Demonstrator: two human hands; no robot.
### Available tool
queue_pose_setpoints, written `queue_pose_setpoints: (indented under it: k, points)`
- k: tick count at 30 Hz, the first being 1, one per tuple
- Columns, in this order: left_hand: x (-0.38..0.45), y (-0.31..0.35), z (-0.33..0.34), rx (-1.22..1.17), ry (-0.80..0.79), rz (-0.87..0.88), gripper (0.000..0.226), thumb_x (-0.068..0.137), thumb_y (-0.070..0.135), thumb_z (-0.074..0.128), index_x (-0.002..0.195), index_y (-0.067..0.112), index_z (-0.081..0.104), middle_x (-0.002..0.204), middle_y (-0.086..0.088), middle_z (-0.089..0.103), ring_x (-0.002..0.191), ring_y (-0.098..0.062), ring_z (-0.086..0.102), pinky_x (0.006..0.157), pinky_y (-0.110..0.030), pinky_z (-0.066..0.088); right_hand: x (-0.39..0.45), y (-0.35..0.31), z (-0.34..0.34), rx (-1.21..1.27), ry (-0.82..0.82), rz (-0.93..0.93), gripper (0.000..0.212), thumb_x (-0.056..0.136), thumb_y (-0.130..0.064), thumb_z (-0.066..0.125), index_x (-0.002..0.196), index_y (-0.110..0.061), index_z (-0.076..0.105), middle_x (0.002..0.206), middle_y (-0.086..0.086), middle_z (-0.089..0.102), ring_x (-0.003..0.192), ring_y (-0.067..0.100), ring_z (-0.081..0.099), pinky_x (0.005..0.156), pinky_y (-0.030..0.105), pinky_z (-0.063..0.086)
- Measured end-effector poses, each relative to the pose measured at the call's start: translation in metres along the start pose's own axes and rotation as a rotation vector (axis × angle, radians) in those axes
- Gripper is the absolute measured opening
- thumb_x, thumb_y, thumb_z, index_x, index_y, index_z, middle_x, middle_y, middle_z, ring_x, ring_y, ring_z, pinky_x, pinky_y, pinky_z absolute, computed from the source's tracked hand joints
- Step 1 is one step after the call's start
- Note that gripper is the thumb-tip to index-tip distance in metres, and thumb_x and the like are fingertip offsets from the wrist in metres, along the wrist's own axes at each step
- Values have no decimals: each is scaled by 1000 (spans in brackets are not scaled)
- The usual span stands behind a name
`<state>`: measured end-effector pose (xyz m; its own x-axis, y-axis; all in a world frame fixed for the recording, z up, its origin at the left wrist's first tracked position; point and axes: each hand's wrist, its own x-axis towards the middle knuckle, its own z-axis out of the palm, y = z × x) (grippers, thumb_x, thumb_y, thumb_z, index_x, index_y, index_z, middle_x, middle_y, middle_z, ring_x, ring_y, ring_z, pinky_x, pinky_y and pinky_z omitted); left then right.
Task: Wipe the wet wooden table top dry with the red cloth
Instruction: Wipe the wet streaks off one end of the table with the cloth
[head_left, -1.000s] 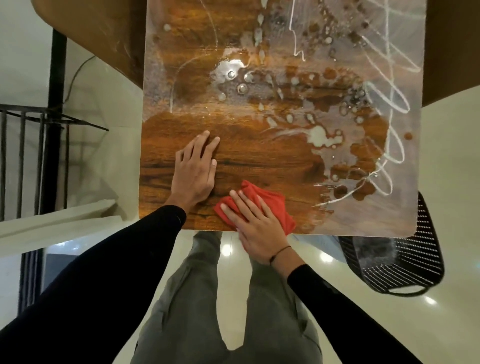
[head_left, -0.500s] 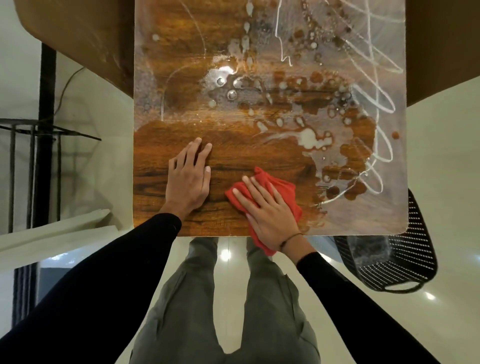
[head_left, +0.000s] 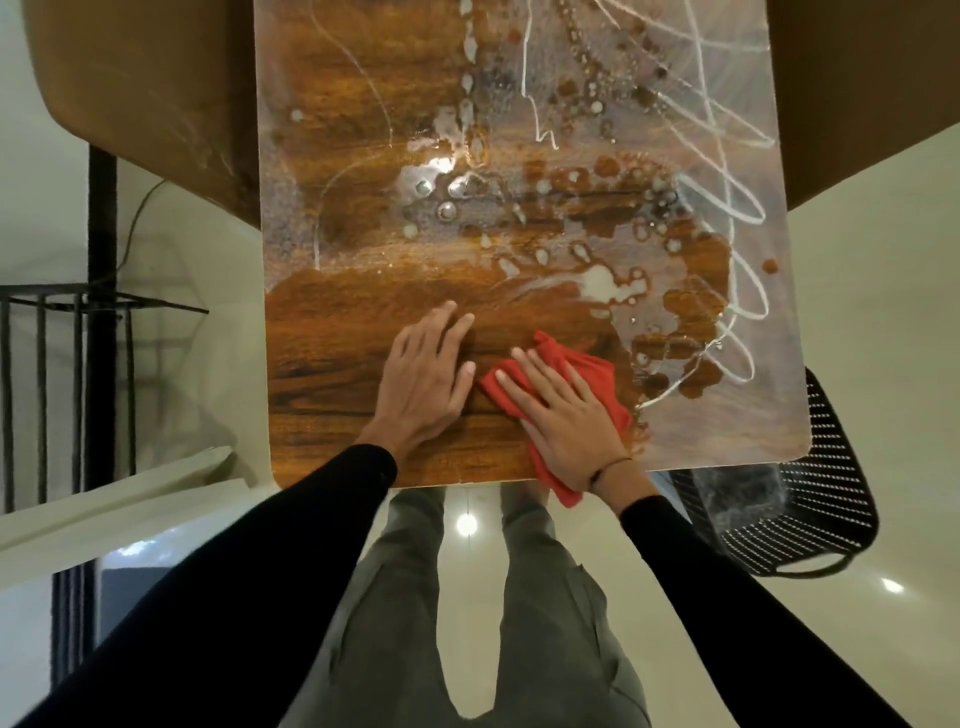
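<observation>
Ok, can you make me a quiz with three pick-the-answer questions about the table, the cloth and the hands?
1. Where does the red cloth lie?
A. near edge of the table top
B. on the floor
C. on the black basket

2. How many hands rest on the table?
A. none
B. one
C. two

3. How does the far part of the table look?
A. all dry
B. wet, with drops and streaks
C. covered with paper

Answers: 1 A, the right hand presses it there, one corner hanging over the edge. 2 C, the left hand lies flat beside the right. 3 B, puddles shine there.
</observation>
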<state>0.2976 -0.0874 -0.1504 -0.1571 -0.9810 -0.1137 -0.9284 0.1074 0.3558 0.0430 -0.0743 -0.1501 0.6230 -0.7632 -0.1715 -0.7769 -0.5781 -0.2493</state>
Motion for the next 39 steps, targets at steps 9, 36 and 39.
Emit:
queue_pose_setpoints:
  k: [9, 36, 39]
  points:
    - [-3, 10, 28, 90, 16, -6, 72, 109, 57, 45, 171, 22, 32, 178, -9, 29, 165, -29, 27, 132, -48, 19, 72, 44, -33, 129, 169, 579, 69, 113, -32, 37, 177, -30, 12, 185, 4, 5, 172, 24, 5, 136, 54, 11]
    - [-5, 10, 29, 36, 70, -35, 72, 104, 54, 54, 162, 14, 42, 177, -9, 31, 164, -27, 29, 132, -43, 19, 106, 59, -48, 120, 81, 275, 66, 114, -30, 34, 177, -33, 14, 186, -1, 4, 172, 21, 1, 138, 53, 8]
    - [-8, 10, 28, -14, 93, -47, 67, 101, 52, 59, 154, 13, 48, 174, -11, 35, 162, -29, 33, 132, -46, 25, 116, 30, -41, 40, -16, -68, 68, 113, -28, 37, 177, -30, 15, 185, 1, 6, 172, 23, 4, 139, 50, 7]
